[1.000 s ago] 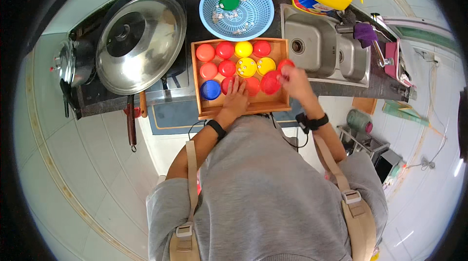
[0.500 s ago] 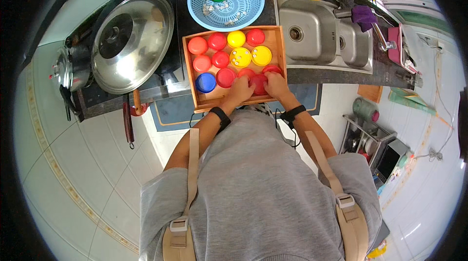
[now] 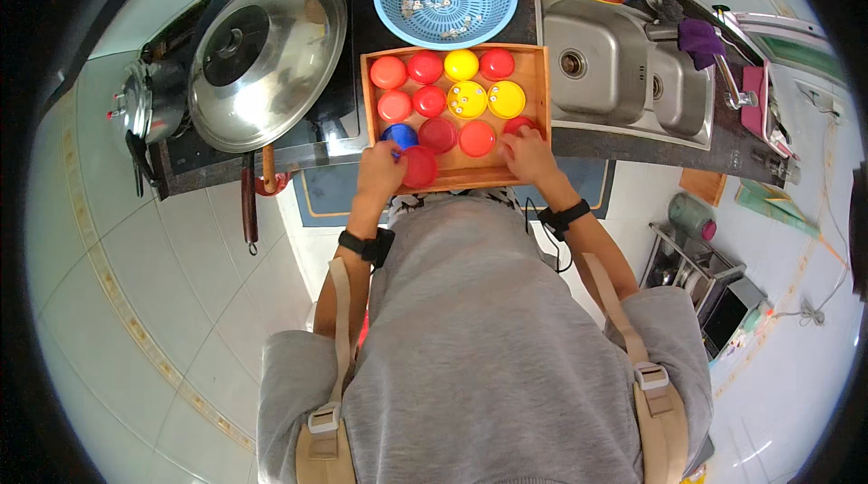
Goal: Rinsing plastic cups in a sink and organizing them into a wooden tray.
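One red lid [image 3: 419,168] is pinched by its edge in my left hand [image 3: 381,169], over the wooden tray [image 3: 545,77]'s near side, likely to leave its face free. My right hand [image 3: 531,159] curls beside another red lid [image 3: 518,123]; whether its fingers grip, I cannot tell.

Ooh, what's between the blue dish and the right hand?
In the head view: a dark red dish, a coral dish, then bare tray before the right hand.
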Demonstrator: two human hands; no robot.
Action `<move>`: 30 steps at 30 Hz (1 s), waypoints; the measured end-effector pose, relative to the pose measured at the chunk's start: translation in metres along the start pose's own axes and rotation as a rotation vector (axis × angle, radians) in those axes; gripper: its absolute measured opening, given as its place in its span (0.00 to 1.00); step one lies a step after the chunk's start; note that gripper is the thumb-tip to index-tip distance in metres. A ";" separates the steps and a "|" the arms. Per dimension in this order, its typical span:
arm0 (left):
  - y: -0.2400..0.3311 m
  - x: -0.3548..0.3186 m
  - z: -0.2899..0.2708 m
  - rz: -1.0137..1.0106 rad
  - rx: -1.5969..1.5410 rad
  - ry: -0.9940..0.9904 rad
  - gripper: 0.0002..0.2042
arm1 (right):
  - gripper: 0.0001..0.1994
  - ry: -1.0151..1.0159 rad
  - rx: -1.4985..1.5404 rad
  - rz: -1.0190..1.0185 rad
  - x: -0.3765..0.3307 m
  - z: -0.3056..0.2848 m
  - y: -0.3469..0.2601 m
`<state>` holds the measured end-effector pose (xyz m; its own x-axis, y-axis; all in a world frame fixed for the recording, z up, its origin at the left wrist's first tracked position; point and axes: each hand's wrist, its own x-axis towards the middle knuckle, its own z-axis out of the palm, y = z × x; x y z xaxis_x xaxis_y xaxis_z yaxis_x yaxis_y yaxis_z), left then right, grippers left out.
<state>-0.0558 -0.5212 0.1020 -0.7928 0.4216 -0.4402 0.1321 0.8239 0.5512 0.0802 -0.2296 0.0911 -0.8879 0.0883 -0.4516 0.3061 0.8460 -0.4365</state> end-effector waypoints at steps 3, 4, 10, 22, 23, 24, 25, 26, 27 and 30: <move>-0.022 -0.004 -0.009 -0.048 0.025 0.004 0.10 | 0.19 -0.096 0.037 -0.111 0.006 0.009 -0.011; -0.027 -0.006 -0.006 -0.067 0.004 -0.011 0.11 | 0.19 -0.121 0.083 -0.200 0.009 0.010 -0.014; -0.015 -0.011 0.016 -0.210 -0.046 -0.067 0.12 | 0.14 -0.114 0.031 0.069 0.015 0.017 -0.016; 0.000 -0.004 0.018 -0.291 0.107 -0.199 0.19 | 0.21 -0.229 0.051 -0.062 0.050 0.036 -0.064; 0.000 -0.001 0.022 -0.218 0.219 -0.194 0.21 | 0.21 -0.227 0.051 -0.064 0.051 0.039 -0.061; 0.000 0.003 0.027 -0.218 0.219 -0.192 0.21 | 0.20 -0.146 0.108 -0.114 0.052 0.042 -0.057; 0.003 0.006 0.031 -0.220 0.255 -0.246 0.22 | 0.19 -0.064 0.164 -0.168 0.052 0.040 -0.057; 0.007 0.008 0.033 -0.222 0.291 -0.300 0.24 | 0.19 -0.062 0.163 -0.173 0.053 0.038 -0.058; 0.007 0.008 0.036 -0.223 0.291 -0.294 0.24 | 0.18 -0.121 0.222 -0.169 0.054 0.035 -0.058; 0.007 0.011 0.049 -0.178 0.257 -0.217 0.22 | 0.16 -0.196 0.363 -0.156 0.054 0.042 -0.058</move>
<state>-0.0343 -0.4923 0.0665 -0.6761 0.3112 -0.6678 0.1709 0.9479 0.2688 0.0291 -0.2956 0.0594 -0.8616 -0.1572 -0.4826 0.3057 0.5982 -0.7407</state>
